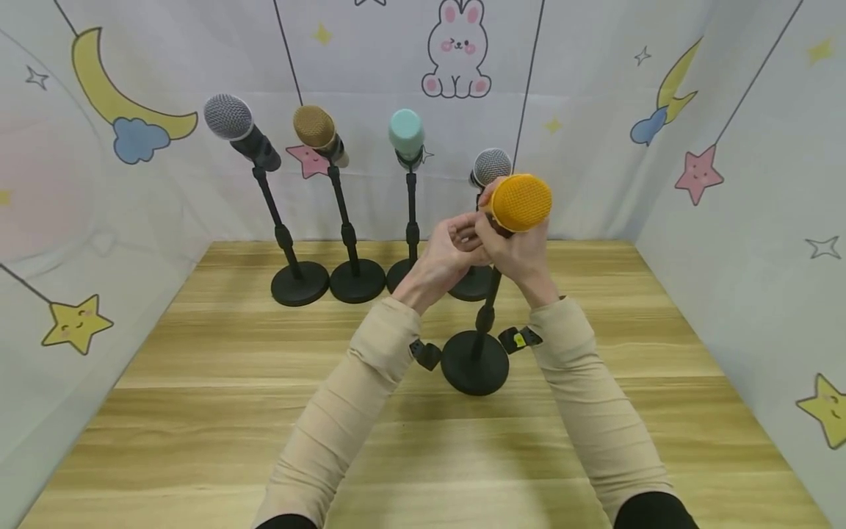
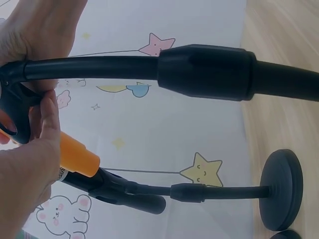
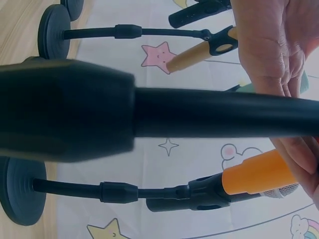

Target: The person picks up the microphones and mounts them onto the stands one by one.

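Observation:
An orange microphone (image 1: 522, 202) is tilted with its round head toward me, above a black stand (image 1: 485, 319). My right hand (image 1: 518, 250) grips it just below the head. My left hand (image 1: 446, 253) meets the right one from the left, its fingers curled at the stand's top. In the left wrist view, those fingers lie against the black clip (image 2: 22, 107), and orange shows through the clip's opening. The handle's lower end sticks out beyond my left hand in both wrist views. Part of the right fingers' hold is hidden.
Behind stand several black stands with microphones: a silver one (image 1: 228, 117), a gold one (image 1: 314, 127), a mint one (image 1: 406, 134) and another silver one (image 1: 492, 166) partly behind my hands. The wooden table (image 1: 218, 411) meets printed cloth walls (image 1: 595, 73) at the back and sides.

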`<state>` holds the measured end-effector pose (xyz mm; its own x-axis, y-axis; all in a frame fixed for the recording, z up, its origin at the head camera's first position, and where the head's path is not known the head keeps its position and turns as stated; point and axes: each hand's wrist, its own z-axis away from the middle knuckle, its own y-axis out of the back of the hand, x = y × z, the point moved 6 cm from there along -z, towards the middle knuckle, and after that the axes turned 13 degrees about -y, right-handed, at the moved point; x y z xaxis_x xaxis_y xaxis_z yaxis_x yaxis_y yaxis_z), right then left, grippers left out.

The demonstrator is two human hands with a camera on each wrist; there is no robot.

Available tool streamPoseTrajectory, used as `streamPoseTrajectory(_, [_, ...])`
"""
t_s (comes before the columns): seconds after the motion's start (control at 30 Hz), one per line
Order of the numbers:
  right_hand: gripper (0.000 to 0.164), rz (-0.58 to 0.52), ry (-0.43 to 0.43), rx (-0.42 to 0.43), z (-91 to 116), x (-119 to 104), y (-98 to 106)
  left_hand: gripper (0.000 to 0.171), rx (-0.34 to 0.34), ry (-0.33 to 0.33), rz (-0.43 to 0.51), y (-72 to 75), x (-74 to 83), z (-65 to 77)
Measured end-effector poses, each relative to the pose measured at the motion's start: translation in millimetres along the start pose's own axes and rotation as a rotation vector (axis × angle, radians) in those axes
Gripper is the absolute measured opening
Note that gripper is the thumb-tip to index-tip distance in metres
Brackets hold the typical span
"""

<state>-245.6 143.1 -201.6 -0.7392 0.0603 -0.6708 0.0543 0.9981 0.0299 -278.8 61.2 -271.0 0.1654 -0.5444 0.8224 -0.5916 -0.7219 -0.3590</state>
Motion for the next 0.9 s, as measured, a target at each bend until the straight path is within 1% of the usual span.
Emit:
streamPoseTrajectory(0.07, [0.024, -0.005, -0.008, 0.013, 0, 1, 1, 0.048, 0.016, -0.001, -0.002, 0.3, -0.9, 0.5])
streamPoseTrajectory(0.27, [0.028, 0.042, 0.004, 0.025, 0, 1, 1, 0.049, 0.075, -0.005, 0.018, 0.8, -3.1, 2.4])
streamPoseTrajectory(0.37, [0.032, 0.018, 0.018, 0.025, 0, 0, 1, 0.050, 0.109, -0.002, 0.023, 0.8, -3.3, 4.4])
streamPoseTrajectory(0.47, [0.035, -0.012, 0.026, 0.033, 0, 1, 2, 0.058, 0.166, 0.015, 0.040, 1.5, -4.6, 7.2])
streamPoseTrajectory(0.6, [0.036, -0.013, 0.038, 0.045, 1, 2, 3, 0.075, 0.243, 0.052, 0.094, 1.1, -7.1, 10.8])
streamPoseTrajectory(0.7, [0.035, -0.006, 0.044, 0.052, 1, 2, 4, 0.083, 0.271, 0.070, 0.132, -1.0, -7.2, 12.3])
streamPoseTrajectory(0.77, [0.035, 0.004, 0.042, 0.051, 1, 1, 4, 0.086, 0.286, 0.078, 0.150, -1.9, -6.5, 12.9])
streamPoseTrajectory(0.9, [0.036, 0.026, 0.035, 0.056, 1, 0, 3, 0.096, 0.298, 0.086, 0.171, -3.3, -4.6, 12.3])
